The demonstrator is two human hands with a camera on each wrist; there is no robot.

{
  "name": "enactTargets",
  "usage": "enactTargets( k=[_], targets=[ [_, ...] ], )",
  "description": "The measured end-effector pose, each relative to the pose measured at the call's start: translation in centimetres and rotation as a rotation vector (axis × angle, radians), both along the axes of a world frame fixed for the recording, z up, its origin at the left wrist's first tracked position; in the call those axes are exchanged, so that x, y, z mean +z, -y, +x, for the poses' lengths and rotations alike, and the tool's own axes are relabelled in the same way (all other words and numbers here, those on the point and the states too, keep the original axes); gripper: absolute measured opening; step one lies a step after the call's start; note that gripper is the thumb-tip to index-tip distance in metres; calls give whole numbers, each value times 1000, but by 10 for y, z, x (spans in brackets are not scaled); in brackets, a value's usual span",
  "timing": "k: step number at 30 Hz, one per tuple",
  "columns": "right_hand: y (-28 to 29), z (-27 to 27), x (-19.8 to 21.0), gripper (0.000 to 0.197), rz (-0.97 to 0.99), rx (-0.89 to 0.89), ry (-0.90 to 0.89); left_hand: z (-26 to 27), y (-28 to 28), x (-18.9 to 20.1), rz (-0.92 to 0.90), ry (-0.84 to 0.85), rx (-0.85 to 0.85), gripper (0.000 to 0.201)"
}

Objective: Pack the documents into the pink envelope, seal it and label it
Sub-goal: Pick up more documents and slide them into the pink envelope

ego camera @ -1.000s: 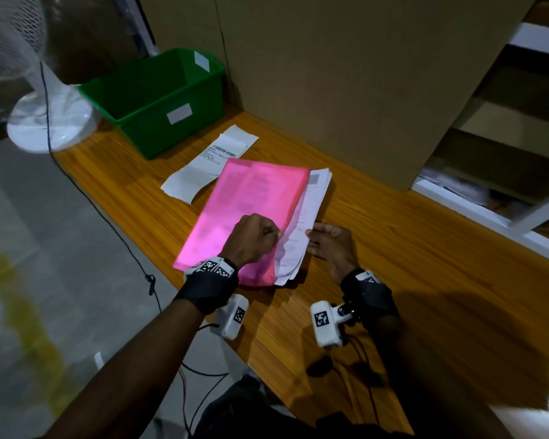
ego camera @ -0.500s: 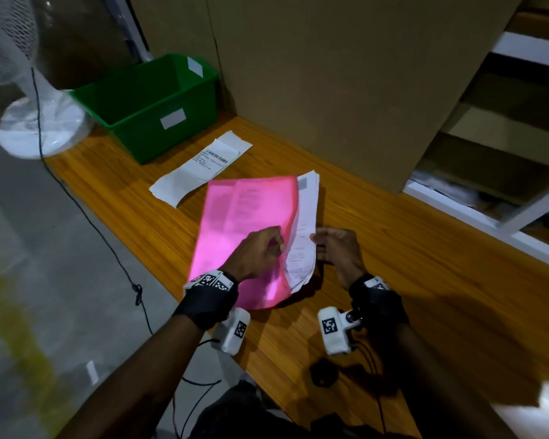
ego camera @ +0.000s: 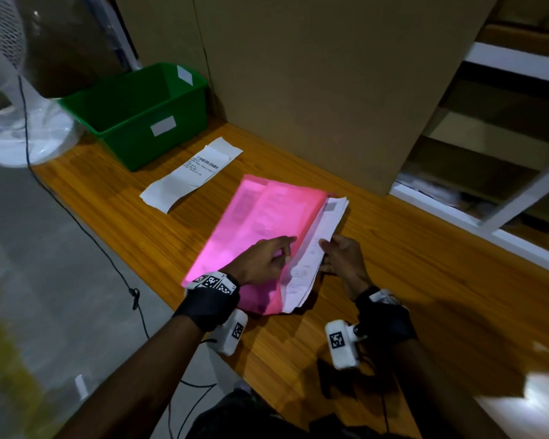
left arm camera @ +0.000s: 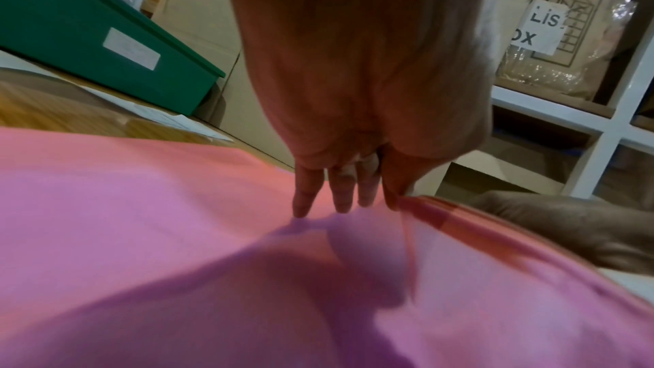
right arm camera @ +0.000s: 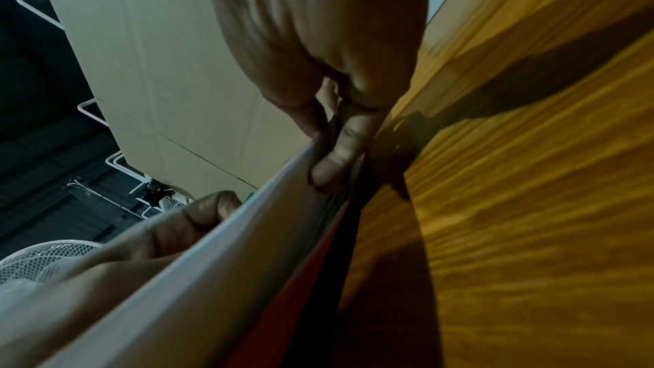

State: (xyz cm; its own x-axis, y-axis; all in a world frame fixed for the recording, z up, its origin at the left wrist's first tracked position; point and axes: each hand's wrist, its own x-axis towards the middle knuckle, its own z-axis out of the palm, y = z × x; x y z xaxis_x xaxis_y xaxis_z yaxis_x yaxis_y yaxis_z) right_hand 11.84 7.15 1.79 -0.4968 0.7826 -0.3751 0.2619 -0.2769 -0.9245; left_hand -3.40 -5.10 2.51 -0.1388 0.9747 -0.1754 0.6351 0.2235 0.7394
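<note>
at the centre of the wooden desk (ego camera: 425, 280), the pink envelope (ego camera: 260, 223) lies flat with the white documents (ego camera: 317, 245) protruding from its open edge at 3 o'clock. the left hand (ego camera: 263, 259) rests on the envelope, its fingers (left arm camera: 340, 192) extended, close together and pressing the film near that open edge. the right hand (ego camera: 343, 258) holds the documents, thumb and fingers (right arm camera: 336, 158) pinching the edge of the stack. a printed label slip (ego camera: 192, 174) lies at 11 o'clock from the envelope, beside a green bin (ego camera: 140, 122). a cardboard panel (ego camera: 330, 74) stands at 12 o'clock.
</note>
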Motion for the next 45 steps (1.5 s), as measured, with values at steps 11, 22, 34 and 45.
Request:
enactTargets(
  k=[11, 22, 34, 45],
  targets=[
    [-8, 17, 14, 22, 33, -94, -128, 14, -15, 10, 93, -268, 184, 17],
    [-7, 15, 4, 10, -5, -162, -114, 29, -36, 25, 160, -421, 64, 14],
    [1, -3, -10, 14, -69, -159, -100, 23, -27, 5, 131, -359, 125, 27],
    [-12, 7, -9, 17, -22, -184, -88, 19, -16, 11, 132, -370, 289, 17]
  ],
)
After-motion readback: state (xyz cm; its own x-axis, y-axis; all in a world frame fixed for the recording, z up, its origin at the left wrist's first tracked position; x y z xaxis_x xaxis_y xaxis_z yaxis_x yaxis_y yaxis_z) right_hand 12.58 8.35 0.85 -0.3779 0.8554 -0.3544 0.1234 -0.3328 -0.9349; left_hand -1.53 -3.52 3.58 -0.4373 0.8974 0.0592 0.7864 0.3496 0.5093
